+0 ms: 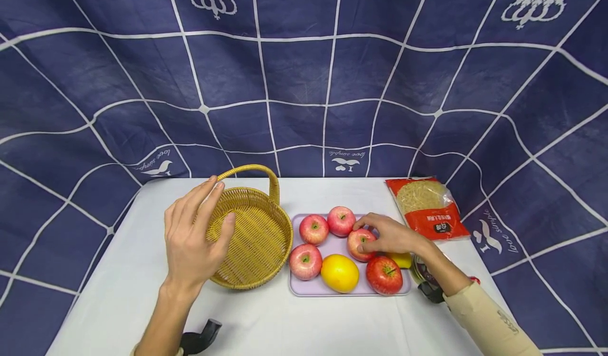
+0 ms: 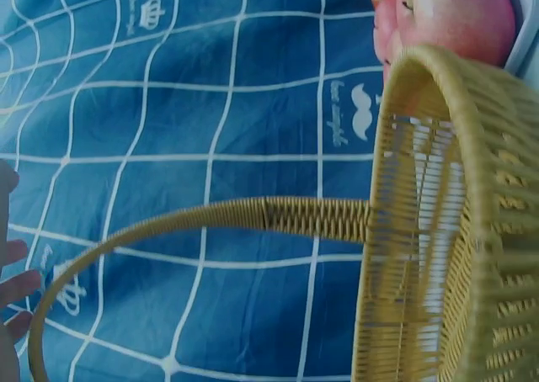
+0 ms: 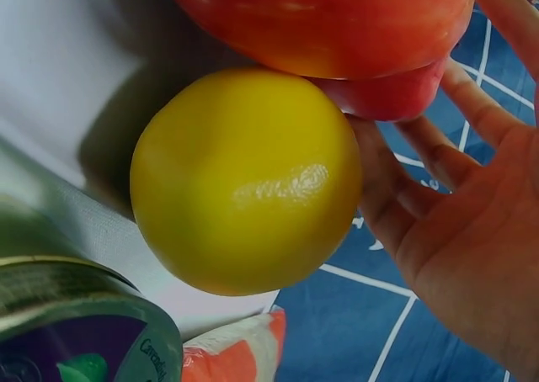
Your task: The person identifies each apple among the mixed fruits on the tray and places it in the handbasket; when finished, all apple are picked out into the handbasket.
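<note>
My left hand [image 1: 190, 240] is raised over the left side of a yellow wicker basket [image 1: 283, 224], fingers extended and holding nothing. In the left wrist view its fingers [image 2: 18, 288] show at the left edge, by the arched handle [image 2: 227, 212]. My right hand [image 1: 391, 236] grips a pink apple [image 1: 358, 244] on the right part of a lilac tray [image 1: 304, 291], fingers and thumb around its sides. Close to that hand are a red apple [image 1: 383, 276] and a yellow fruit [image 3: 244, 184], mostly hidden under the wrist in the head view.
Three more pink apples, one a front-left apple [image 1: 305, 261], and a lemon [image 1: 340, 273] share the tray. A red-and-clear packet [image 1: 429, 208] lies at the back right. Beside the tray stands a jar [image 3: 84, 340], partly under the right forearm. A blue checked cloth [image 1: 299, 82] hangs behind the table.
</note>
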A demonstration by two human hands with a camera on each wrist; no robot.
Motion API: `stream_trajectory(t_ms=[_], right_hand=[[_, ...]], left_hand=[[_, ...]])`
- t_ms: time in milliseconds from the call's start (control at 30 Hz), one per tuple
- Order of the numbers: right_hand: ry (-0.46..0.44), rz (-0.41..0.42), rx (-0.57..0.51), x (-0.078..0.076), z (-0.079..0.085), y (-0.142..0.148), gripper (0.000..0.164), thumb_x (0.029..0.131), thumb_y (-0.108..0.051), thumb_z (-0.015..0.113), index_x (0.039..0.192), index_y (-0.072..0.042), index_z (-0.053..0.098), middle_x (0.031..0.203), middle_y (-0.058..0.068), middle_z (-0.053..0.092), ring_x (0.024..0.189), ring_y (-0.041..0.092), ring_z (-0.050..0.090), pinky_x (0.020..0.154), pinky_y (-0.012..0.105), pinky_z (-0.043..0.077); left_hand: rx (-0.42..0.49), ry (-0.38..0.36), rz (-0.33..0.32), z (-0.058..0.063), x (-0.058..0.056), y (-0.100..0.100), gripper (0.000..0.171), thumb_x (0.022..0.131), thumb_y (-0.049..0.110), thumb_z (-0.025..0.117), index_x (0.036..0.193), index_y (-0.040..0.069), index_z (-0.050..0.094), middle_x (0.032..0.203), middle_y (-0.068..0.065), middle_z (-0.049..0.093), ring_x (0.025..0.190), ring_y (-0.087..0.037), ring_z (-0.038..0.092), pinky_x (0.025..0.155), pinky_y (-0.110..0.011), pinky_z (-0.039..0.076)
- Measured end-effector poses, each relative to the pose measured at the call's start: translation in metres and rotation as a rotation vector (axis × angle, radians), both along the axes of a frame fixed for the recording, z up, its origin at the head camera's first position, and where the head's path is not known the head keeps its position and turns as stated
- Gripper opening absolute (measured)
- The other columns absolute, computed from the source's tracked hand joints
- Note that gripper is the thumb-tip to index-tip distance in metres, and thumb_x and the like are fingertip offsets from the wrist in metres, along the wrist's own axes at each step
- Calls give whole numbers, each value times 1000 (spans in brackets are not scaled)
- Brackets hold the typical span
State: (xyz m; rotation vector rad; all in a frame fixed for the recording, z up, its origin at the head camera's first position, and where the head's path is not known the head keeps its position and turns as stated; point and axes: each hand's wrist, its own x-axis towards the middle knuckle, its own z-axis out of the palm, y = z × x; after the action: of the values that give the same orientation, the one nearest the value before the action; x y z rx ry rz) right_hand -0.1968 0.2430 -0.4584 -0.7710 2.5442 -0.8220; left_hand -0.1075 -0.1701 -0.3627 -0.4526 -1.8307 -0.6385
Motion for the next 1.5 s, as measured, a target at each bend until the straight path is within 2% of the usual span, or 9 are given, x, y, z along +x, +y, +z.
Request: stream_trajectory(t_ms=[300,567,700,833,1033,1200,1333,1433,1500], right_hand=[[-38,23,19,0,1,-1,46,79,-47,82,120,-33,65,125,-10,60,122,21,52,106,55,46],[-57,57,28,0,-1,-1,48,81,-42,81,125,-34,64,122,-10,58,114,15,53,100,46,49],[-67,73,16,1,-1,-1,51,81,-39,82,128,-30,64,121,-8,58,112,16,54,98,45,50],[-80,85,8,2,-3,-1,54,81,-38,82,131,-26,64,119,-7,58,110,16,54,97,44,51],[-102,78,21,4,-6,-1,59,82,-39,82,135,-25,62,120,-6,57,109,15,55,96,42,51],[-123,73,28,5,-7,-1,60,81,-38,82,137,-28,61,122,-7,56,109,15,55,96,41,52],[-131,74,27,5,-8,-1,60,81,-37,82,137,-29,61,122,-9,56,109,13,55,97,40,51],[-133,75,24,5,-9,-1,61,81,-37,82,137,-29,60,122,-9,56,110,13,55,97,40,51],[-137,77,18,4,-9,-1,61,81,-37,82,138,-28,60,123,-8,56,110,14,55,97,41,51]], left_hand=[[78,35,47,-5,-4,-19,44,97,37,58,122,4,72,122,-15,71,107,-40,64,93,-38,41],[131,42,-17,-17,-7,-31,42,97,33,61,119,-1,72,119,-18,72,99,-39,66,99,-24,47],[146,44,-62,-22,-7,-35,41,97,30,61,118,-4,71,117,-20,71,91,-32,68,87,-15,50],[145,48,-89,-26,-8,-37,39,97,27,60,116,-6,71,117,-22,71,81,-25,69,73,-6,46],[141,52,-90,-33,-8,-41,34,95,21,62,113,-5,73,115,-22,71,77,-12,68,61,-5,44],[178,78,-86,-41,-9,-44,34,97,22,61,110,-7,73,113,-23,71,76,-1,61,53,-6,37],[221,113,-90,-45,-9,-44,33,97,21,61,106,-8,74,111,-25,71,67,-1,52,48,-9,27],[249,147,-99,-46,-10,-42,32,97,19,62,104,-10,74,108,-26,71,60,-4,42,51,-7,24],[272,174,-107,-46,-11,-41,31,97,18,63,102,-11,74,106,-26,71,63,-9,53,58,-5,36]])
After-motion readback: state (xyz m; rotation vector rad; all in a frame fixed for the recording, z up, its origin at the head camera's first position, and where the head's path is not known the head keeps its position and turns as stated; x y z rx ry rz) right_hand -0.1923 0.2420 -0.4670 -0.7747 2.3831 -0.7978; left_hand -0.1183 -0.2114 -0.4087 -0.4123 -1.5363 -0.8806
